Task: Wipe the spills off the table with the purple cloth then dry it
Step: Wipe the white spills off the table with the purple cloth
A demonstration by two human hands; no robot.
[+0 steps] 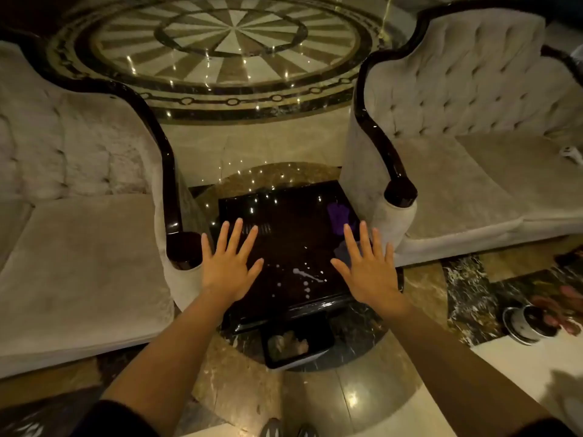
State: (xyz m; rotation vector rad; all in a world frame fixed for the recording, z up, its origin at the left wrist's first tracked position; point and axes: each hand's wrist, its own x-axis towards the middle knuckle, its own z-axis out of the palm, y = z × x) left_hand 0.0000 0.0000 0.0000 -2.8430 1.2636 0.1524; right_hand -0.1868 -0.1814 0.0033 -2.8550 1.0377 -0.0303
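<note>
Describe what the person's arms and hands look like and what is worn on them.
Both arms are bare from wrist to well above the elbow, ending in dark, apparently black, short sleeves at the bottom edge of the view. The left hand and right hand are gloveless; no rings, watch or bracelets are visible in this dim light.

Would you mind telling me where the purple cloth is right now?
In the head view the purple cloth lies on the far right part of the dark table, just beyond the right hand and beside the right sofa's armrest.
</note>
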